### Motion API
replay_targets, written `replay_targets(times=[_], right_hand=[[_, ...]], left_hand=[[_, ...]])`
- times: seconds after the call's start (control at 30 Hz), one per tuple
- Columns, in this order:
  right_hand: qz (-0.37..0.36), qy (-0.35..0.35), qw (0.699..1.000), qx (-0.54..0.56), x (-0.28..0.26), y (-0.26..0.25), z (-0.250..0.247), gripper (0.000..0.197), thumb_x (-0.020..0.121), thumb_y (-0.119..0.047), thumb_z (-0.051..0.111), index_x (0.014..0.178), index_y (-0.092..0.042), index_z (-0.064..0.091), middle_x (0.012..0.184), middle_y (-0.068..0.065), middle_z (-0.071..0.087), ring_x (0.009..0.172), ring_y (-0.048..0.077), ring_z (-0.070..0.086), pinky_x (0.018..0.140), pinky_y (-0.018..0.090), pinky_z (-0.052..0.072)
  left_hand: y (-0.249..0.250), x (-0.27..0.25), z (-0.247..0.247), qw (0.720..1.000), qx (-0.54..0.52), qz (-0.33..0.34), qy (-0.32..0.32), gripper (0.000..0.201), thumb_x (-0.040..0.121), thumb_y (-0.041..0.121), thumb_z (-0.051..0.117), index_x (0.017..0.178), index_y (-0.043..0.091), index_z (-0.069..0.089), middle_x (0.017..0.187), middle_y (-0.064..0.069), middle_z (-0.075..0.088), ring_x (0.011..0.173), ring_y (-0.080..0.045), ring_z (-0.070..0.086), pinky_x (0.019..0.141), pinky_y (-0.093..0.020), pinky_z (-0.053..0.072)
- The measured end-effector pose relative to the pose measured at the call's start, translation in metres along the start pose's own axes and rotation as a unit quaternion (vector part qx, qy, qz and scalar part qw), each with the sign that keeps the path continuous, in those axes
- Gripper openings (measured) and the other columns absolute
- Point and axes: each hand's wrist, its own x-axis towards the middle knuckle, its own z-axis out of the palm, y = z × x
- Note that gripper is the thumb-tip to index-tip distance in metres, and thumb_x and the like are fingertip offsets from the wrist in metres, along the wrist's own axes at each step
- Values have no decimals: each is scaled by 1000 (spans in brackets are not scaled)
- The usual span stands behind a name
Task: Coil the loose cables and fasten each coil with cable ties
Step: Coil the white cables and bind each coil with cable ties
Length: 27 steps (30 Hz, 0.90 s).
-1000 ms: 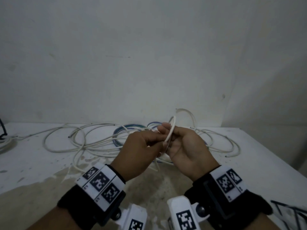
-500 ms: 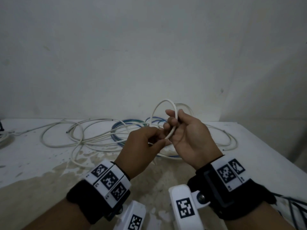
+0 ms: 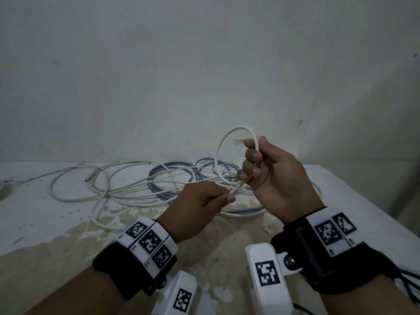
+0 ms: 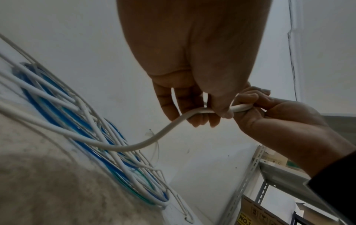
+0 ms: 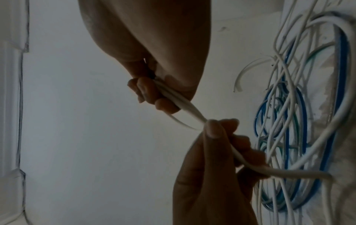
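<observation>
Over the table (image 3: 56, 223), seen from the head: right hand (image 3: 277, 178) gripped a white cable (image 3: 219, 155) loop, left hand (image 3: 200, 208) pinched its run; pile (image 3: 127, 185) behind. From left wrist: fingers (image 4: 173, 103) partly hid cable; shelf (image 4: 279, 175) cropped. From right wrist: dim, blurred tangle.

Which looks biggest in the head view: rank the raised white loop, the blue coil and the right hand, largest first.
1. Blue coil, widest spread on the table.
2. Right hand and raised white loop: alike in extent, and the hand is nearer, so unranked.
</observation>
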Motion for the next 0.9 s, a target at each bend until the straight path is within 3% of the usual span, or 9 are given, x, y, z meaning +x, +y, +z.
replay_targets(times=[0.13, 0.3, 0.47, 0.57, 0.67, 0.7, 0.8, 0.83, 0.9], right_hand=[[-6, -3, 1000, 6, -1, -9, -4, 32, 101, -28, 32, 88, -9, 55, 51, -6, 39, 41, 9, 33, 47, 23, 41], [-39, 5, 999, 30, -3, -25, -10, 32, 99, -28, 33, 82, -11, 55, 50, -7, 38, 42, 9, 34, 48, 21, 41], [-64, 23, 997, 36, -4, -45, -19, 31, 99, -30, 34, 76, -16, 50, 47, -9, 33, 39, 6, 29, 43, 19, 35], [-90, 37, 995, 27, -7, -66, -27, 30, 98, -30, 35, 75, -18, 48, 46, -10, 31, 37, 5, 27, 42, 17, 33], [-98, 46, 994, -3, -12, -83, -34, 29, 98, -31, 36, 75, -18, 49, 47, -9, 31, 37, 4, 25, 40, 16, 32], [-93, 47, 994, -17, -13, -84, -35, 29, 98, -31, 36, 76, -17, 49, 47, -10, 31, 36, 4, 25, 40, 16, 31], [-84, 60, 992, -77, -17, -77, -37, 30, 99, -29, 36, 78, -13, 50, 48, -8, 32, 35, 5, 25, 38, 16, 29], [-81, 63, 990, -100, -17, -73, -36, 30, 100, -29, 36, 79, -11, 50, 48, -7, 32, 35, 5, 24, 38, 16, 28], [-60, 61, 986, -140, -19, -63, -34, 30, 100, -28, 38, 81, -8, 51, 49, -6, 32, 37, 6, 23, 39, 18, 26]], left_hand=[[-2, 4, -1, 999, 32, 3, -18, 31, 92, 37, 46, 61, 36, 47, 57, 8, 48, 63, -2, 49, 57, -11, 32], [1, 10, 1, 999, 11, -22, -37, 38, 93, 40, 41, 66, 20, 59, 59, 17, 56, 62, -2, 53, 58, -9, 33], [-6, 17, 3, 997, 26, -11, -70, 34, 92, 38, 42, 68, 16, 54, 59, 12, 53, 58, -3, 49, 55, -12, 32], [-30, 18, -3, 992, 89, -14, -86, 42, 89, 48, 39, 74, 14, 58, 66, 8, 50, 63, -5, 45, 59, -23, 34], [-43, 25, -15, 974, 225, -6, -30, 47, 89, 49, 39, 75, 13, 66, 74, 2, 48, 72, -17, 51, 64, -27, 31], [-41, 31, -21, 963, 266, -38, -10, 43, 91, 47, 43, 75, 16, 67, 73, 0, 50, 72, -21, 54, 64, -27, 30], [-22, 52, -37, 936, 305, -168, -42, 28, 95, 35, 53, 71, 24, 62, 66, 3, 55, 65, -17, 52, 60, -28, 31], [-20, 59, -40, 939, 273, -203, -41, 23, 93, 28, 56, 75, 21, 66, 66, 2, 58, 66, -19, 55, 61, -28, 36], [-15, 71, -45, 954, 58, -293, 27, 9, 88, 12, 59, 88, 12, 69, 75, -6, 66, 75, -25, 64, 68, -31, 52]])
